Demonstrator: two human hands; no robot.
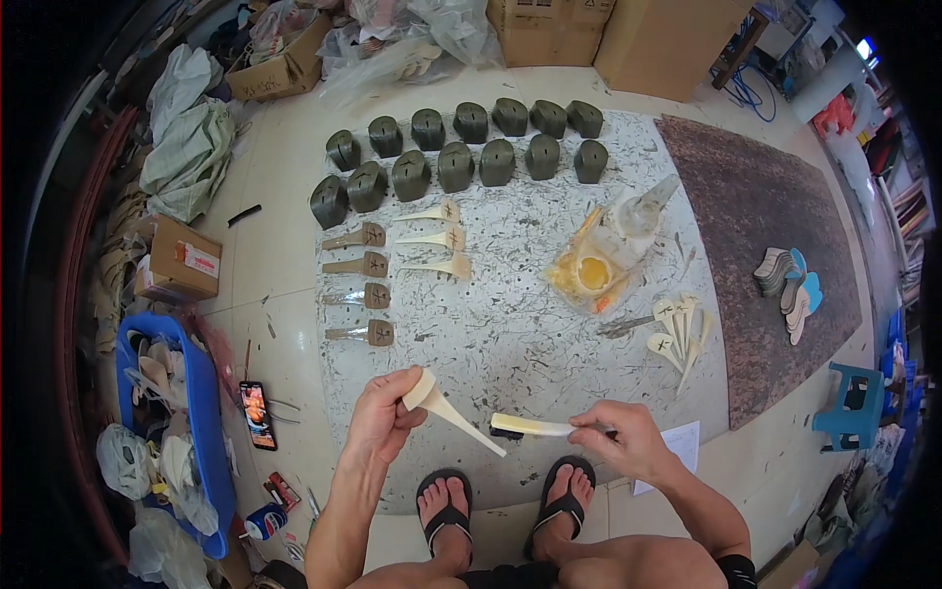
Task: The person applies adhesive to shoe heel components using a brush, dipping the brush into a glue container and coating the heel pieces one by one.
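My left hand (386,412) pinches the wide end of a cream spoon-shaped piece (444,408), whose narrow tail points down to the right. My right hand (618,437) is closed round the handle of a brush (535,425) with a pale yellow back and dark bristles. The bristle end lies close to the piece's tail, with a small gap between them. Beyond my hands, on a stained whitish board (510,363), sits a plastic-wrapped container of yellow glue-like stuff (593,274). Similar cream pieces (432,239) and brown or shiny ones (358,264) lie in columns at the left.
Two rows of dark green blocks (454,167) line the board's far side. More cream pieces (677,324) fan out at right. A brown mat (756,196), a blue-green stool (849,407), a blue bin (211,461), a phone (257,415) and a can (265,521) surround the board.
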